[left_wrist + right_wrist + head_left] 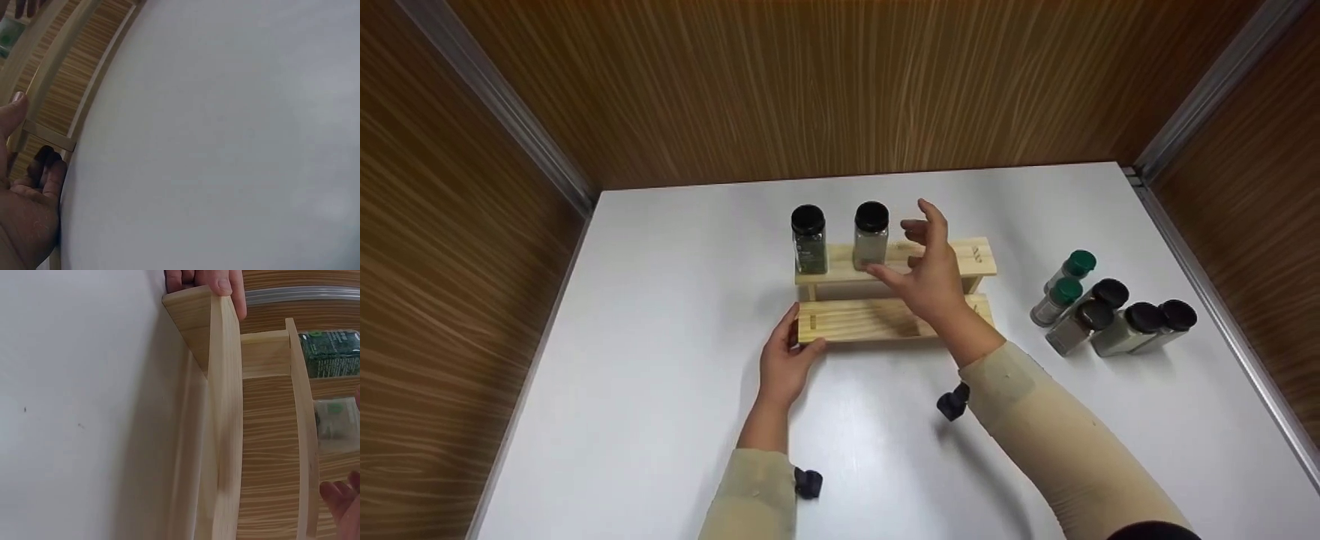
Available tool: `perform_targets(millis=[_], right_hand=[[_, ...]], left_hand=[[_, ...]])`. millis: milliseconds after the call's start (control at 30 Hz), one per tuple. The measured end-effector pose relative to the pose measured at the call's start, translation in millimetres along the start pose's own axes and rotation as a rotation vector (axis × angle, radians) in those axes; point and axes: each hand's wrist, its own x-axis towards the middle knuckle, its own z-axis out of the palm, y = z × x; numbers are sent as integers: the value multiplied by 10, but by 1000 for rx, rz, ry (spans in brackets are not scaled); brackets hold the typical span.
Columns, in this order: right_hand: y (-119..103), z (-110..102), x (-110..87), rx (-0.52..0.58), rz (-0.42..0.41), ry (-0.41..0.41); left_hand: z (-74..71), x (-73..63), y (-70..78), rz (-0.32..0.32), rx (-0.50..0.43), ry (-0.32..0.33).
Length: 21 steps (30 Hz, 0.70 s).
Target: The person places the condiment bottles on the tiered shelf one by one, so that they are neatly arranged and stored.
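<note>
A two-tier wooden spice rack (859, 321) stands on the white table. My left hand (784, 367) grips the left end of its lower tier, thumb at the front edge. On the upper tier, a black-capped jar of dark green herbs (811, 251) is upright at the left. Beside it stands a second black-capped jar (871, 238) with paler contents. My right hand (934, 281) is just right of that second jar, fingers spread and thumb close to its base. The right wrist view shows the herb jar (331, 354) and paler jar (337, 424) behind the upper board.
To the right on the table is a group of jars: two small ones with green caps (1066, 290) and several with black caps (1144, 319). Wood-grain panels (840, 90) rise behind and at both sides of the table (675, 315).
</note>
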Motion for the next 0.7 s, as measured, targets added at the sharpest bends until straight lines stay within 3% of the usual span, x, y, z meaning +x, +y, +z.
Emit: perform_targets(millis=[467, 700], right_hand=[[254, -524, -176, -93, -48, 119], [421, -796, -320, -235, -76, 221]], left_hand=[[3, 5, -2, -16, 29, -8], [-1, 9, -5, -12, 15, -4]])
